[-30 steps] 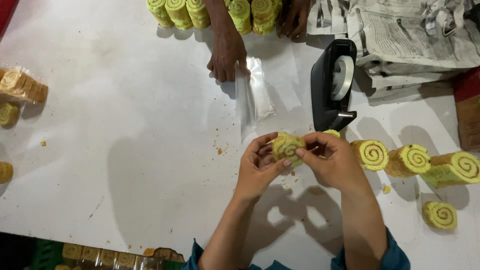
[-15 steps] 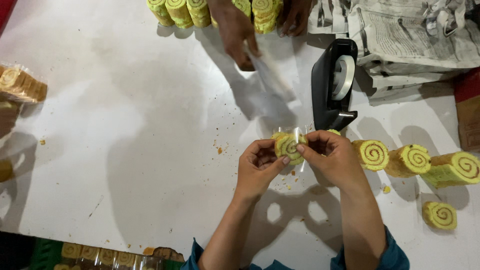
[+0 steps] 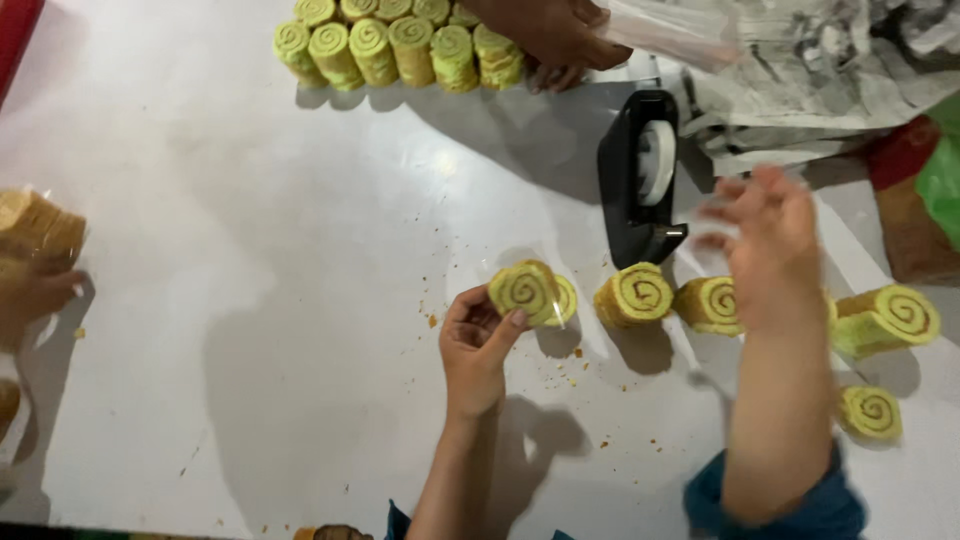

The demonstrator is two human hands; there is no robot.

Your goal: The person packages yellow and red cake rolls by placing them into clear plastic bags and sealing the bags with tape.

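My left hand [image 3: 480, 335] grips a yellow-green swirl roll slice wrapped in clear film [image 3: 530, 293], held just above the white table [image 3: 250, 300]. My right hand [image 3: 765, 245] is lifted and blurred, fingers spread, holding nothing, close to the black tape dispenser [image 3: 640, 180]. A row of unwrapped swirl roll slices [image 3: 640, 295] lies on the table to the right of the wrapped one, partly hidden by my right forearm.
A row of several wrapped roll slices [image 3: 395, 45] stands at the far edge, with another person's hand [image 3: 555, 40] beside it. Crumpled newspaper [image 3: 830, 70] lies far right. Another hand [image 3: 40, 290] holds bagged rolls at the left edge. Crumbs dot the table.
My right hand has let go of the wrapped slice and risen toward the tape dispenser. My left hand keeps the slice. The other person's hand drew back to the far rolls.
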